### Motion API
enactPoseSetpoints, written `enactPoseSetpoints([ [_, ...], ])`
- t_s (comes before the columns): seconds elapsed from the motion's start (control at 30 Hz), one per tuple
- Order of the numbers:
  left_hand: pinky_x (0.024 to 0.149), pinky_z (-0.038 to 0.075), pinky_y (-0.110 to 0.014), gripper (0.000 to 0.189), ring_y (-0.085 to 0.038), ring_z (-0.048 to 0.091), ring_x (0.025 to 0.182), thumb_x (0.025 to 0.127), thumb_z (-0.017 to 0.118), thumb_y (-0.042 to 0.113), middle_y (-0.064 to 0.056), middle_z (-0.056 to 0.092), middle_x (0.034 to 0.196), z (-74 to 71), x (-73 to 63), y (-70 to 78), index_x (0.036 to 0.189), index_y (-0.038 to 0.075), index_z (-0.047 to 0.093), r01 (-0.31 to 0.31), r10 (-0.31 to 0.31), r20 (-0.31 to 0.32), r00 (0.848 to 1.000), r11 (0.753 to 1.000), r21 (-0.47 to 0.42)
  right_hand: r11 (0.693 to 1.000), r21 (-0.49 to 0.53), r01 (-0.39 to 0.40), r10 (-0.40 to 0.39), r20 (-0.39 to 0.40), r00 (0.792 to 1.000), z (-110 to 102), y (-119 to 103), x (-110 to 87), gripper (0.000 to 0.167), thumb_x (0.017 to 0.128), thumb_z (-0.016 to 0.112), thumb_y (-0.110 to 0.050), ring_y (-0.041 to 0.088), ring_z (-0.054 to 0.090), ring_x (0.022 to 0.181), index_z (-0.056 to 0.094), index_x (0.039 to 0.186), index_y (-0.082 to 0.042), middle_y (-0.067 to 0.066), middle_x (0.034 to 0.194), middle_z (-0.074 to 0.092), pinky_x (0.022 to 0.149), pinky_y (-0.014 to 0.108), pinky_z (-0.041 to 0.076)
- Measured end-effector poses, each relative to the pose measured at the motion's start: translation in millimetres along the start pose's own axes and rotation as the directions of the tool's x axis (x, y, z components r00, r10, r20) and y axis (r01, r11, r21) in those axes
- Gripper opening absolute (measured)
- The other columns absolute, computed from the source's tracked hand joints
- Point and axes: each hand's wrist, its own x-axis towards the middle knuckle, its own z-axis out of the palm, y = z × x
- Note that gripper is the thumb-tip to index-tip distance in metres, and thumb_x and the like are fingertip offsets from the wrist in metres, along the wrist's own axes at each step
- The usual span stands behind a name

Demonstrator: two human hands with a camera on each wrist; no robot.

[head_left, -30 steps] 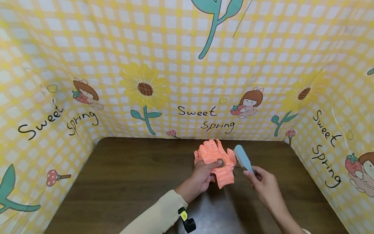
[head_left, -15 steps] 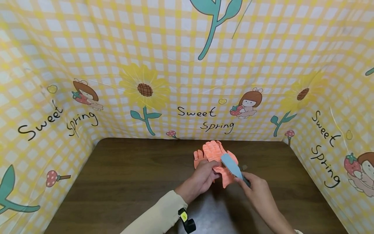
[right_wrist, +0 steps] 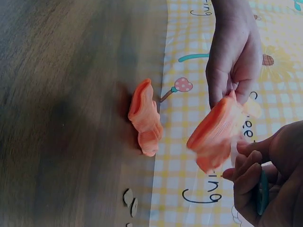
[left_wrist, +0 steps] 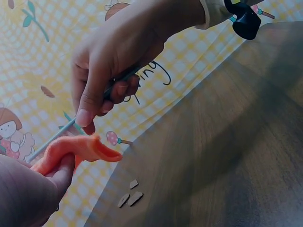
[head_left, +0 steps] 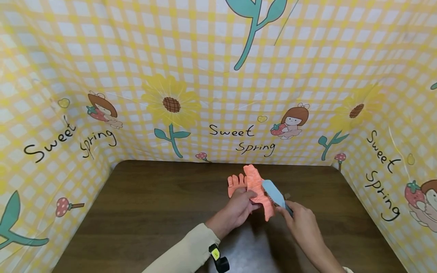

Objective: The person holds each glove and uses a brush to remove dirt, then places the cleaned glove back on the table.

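Note:
My left hand (head_left: 236,210) pinches an orange knit glove (head_left: 254,185) above the table, thumb on top and fingers beneath. The glove bends over, its cuff opening showing in the left wrist view. My right hand (head_left: 302,220) grips the handle of a light-blue brush (head_left: 274,192), whose bristles face down against the glove's right side. Only a thin edge of the brush shows in the left wrist view. A second orange glove (right_wrist: 146,118) lies on the table behind the held one, partly covered by my left hand in the head view.
Several small flat greyish pieces (left_wrist: 135,197) lie on the dark wooden table (head_left: 153,212). A yellow checked cloth (head_left: 218,94) stands around the back and sides. A black camera (head_left: 220,259) is strapped at the left sleeve.
The brush has moved left from beside the glove onto it. The held glove has turned and its fingers have folded together. A brown patch seen on it earlier no longer shows.

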Motion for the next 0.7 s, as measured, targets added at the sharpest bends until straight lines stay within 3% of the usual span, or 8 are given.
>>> enactPoseSetpoints([
  [0.2, 0.120, 0.026, -0.063, 0.056, -0.040, 0.033, 0.150, 0.101, 0.035, -0.006, -0.029, 0.030, 0.159, -1.2, -0.1, 1.9, 0.154, -0.013, 0.018, 0.002, -0.003, -0.004, 1.000, 0.999, -0.034, 0.999, 0.023, -0.047, 0.046, 0.026, 0.999, -6.0, 6.3, 1.6, 0.018, 0.095, 0.072, -0.024, 0.007, 0.038, 0.054, 0.073, 0.096, -0.006, -0.004, 0.065, 0.047, 0.049, 0.021, 0.032],
  [0.33, 0.121, 0.024, -0.063, 0.058, -0.039, 0.030, 0.151, 0.100, 0.035, -0.006, -0.028, 0.027, 0.162, 0.7, 0.2, 1.3, 0.155, -0.011, 0.015, 0.002, 0.000, 0.027, 1.000, 0.998, -0.067, 0.997, 0.064, -0.050, 0.049, 0.031, 0.998, -6.0, 7.7, 2.2, 0.020, 0.095, 0.072, -0.026, 0.005, 0.036, 0.054, 0.075, 0.100, -0.007, -0.005, 0.065, 0.047, 0.049, 0.022, 0.032],
  [0.7, 0.122, 0.026, -0.060, 0.054, -0.034, 0.037, 0.149, 0.101, 0.038, -0.004, -0.022, 0.038, 0.159, 1.1, 1.3, 0.0, 0.154, -0.005, 0.026, 0.015, -0.008, 0.066, 0.998, 0.995, -0.101, 0.993, 0.094, -0.068, 0.066, 0.021, 0.998, -7.2, 5.0, 1.1, 0.024, 0.096, 0.072, -0.029, 0.005, 0.038, 0.055, 0.075, 0.104, -0.007, -0.004, 0.064, 0.047, 0.051, 0.022, 0.033],
])
